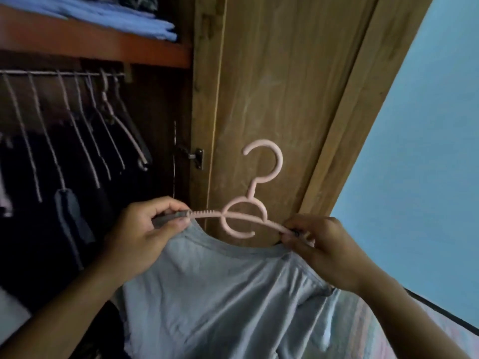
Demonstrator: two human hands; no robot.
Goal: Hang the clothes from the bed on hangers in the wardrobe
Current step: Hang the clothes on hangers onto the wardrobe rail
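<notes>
- Head view: the wardrobe (pixel 272 86) fills the upper part, its wooden door straight ahead of me and its rail (pixel 62 73) at the upper left, under the shelf edge, with other hangers (pixel 85 125) on it.
- The grey T-shirt (pixel 220 294) hangs in front of me, below both my hands, its neck opening at the top.
- The pink hanger (pixel 248 216) lies with its long axis left to right between my hands; its hook points up, in front of the door.
- My left hand (pixel 145 237) pinches the left shoulder of the shirt together with the left arm of the hanger.
- My right hand (pixel 326 250) pinches the right arm of the hanger at the collar.
- I judge the shirt is nearly seated. The rail is up and to the left, so my left hand is nearer to it.
</notes>
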